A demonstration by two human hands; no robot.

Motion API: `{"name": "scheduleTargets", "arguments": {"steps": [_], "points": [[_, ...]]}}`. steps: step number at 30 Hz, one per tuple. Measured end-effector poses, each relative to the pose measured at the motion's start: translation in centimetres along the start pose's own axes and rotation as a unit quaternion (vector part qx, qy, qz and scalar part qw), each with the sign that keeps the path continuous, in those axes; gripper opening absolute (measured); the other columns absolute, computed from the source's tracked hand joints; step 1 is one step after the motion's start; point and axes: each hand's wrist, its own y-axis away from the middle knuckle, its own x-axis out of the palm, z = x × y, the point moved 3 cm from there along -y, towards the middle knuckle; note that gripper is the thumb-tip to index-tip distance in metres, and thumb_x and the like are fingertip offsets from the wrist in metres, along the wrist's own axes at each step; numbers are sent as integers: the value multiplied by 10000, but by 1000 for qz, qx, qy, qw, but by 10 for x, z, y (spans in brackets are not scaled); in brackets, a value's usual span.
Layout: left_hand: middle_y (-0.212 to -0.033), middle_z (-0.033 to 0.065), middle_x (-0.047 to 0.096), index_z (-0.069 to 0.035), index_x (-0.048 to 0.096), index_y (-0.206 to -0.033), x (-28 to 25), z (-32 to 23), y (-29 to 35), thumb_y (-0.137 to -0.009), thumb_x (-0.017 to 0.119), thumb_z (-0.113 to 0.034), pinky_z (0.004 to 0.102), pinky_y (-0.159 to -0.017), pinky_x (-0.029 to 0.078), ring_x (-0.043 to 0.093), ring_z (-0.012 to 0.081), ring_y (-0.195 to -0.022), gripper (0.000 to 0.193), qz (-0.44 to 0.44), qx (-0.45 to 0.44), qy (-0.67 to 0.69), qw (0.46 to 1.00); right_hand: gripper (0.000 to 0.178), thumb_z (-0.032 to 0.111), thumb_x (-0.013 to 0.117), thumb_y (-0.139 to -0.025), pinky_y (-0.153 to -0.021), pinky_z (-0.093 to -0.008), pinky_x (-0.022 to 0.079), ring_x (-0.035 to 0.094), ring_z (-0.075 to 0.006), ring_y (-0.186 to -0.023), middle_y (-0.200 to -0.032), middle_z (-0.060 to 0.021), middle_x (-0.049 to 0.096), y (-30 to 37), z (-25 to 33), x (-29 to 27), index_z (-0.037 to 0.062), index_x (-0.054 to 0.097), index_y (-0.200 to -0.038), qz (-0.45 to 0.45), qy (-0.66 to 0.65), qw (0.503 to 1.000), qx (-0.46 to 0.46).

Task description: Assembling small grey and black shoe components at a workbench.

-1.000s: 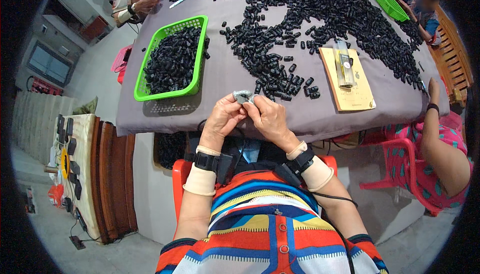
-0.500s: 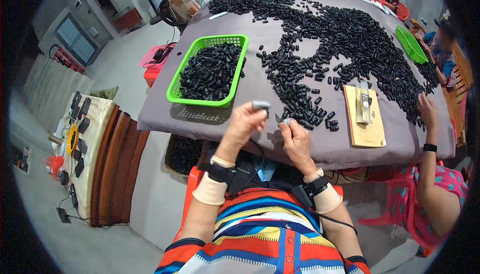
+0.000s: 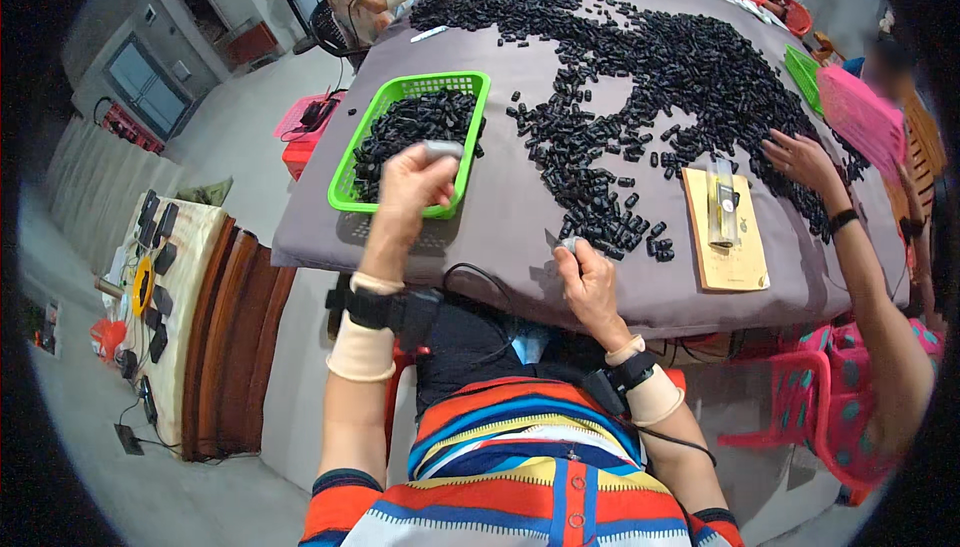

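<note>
My left hand (image 3: pixel 412 183) is over the near right part of a green plastic basket (image 3: pixel 483 112), fingers curled and a little blurred. A grey wrap covers one of its fingers; whatever it pinches is hidden. The basket holds a heap of small black ribbed cylindrical pieces (image 3: pixel 425 122). Close to the table's near edge, my right hand (image 3: pixel 590 282) is closed, with a grey wrap at its fingertip. It grips a small knife, mostly hidden by the fingers. Just beyond this hand lie loose black pieces (image 3: pixel 625 222).
Black pieces spread widely over the grey tablecloth (image 3: pixel 400 57). A yellowish pad (image 3: pixel 740 267) with a clear-and-yellow tool on it lies to the right. At the right, a co-worker's hand (image 3: pixel 805 162) touches the pile, and a pink basket (image 3: pixel 860 117) is held up.
My left hand has moved left and away from my right hand, to over the green basket. My right hand has stayed put. At the right, a co-worker's hand moved onto the pile; a pink basket appeared.
</note>
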Motion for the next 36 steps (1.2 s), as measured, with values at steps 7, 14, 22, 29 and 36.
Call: {"name": "scheduleTargets", "arguments": {"steps": [7, 14, 22, 29, 36], "points": [[-669, -5, 578, -20, 627, -892, 76, 63, 25, -791, 605, -61, 193, -445, 401, 500, 48, -523, 111, 154, -73, -63, 983, 330, 257, 466, -939, -453, -229, 294, 354, -36, -523, -566, 49, 403, -2, -13, -3, 54, 450, -679, -43, -147, 985, 85], [-753, 100, 582, -4, 599, -894, 129, 86, 22, -704, 664, -72, 320, -590, 470, 563, 200, -649, 212, 87, 102, -272, 953, 372, 276, 470, -938, -463, -221, 290, 324, -39, -527, -560, 47, 386, -11, -21, -26, 58, 424, -639, -116, -239, 952, 156], [-822, 182, 554, 6, 540, -838, 137, 81, 16, -675, 670, -78, 418, -706, 446, 547, 354, -800, 225, 7, 137, -377, 916, 310, 259, 518, -907, -464, -258, 342, 369, -47, -538, -549, 2, 430, -10, -32, -16, 18, 499, -714, -91, -208, 961, 158], [-707, 66, 565, -10, 540, -952, 122, 95, 16, -784, 585, -37, 268, -443, 444, 554, 135, -531, 175, 68, -39, -69, 995, 292, 236, 532, -890, -462, -324, 365, 445, -139, -485, -573, -154, 484, -8, -26, -17, 4, 485, -718, -67, -117, 984, 116], [-649, 63, 571, -12, 555, -1018, 114, 102, 43, -863, 523, -34, 206, -403, 438, 535, 104, -472, 161, 108, -132, 202, 964, 310, 240, 547, -872, -454, -353, 366, 468, -265, -463, -574, -157, 493, -9, -15, -14, 10, 446, -690, -54, -45, 997, 32]]}}
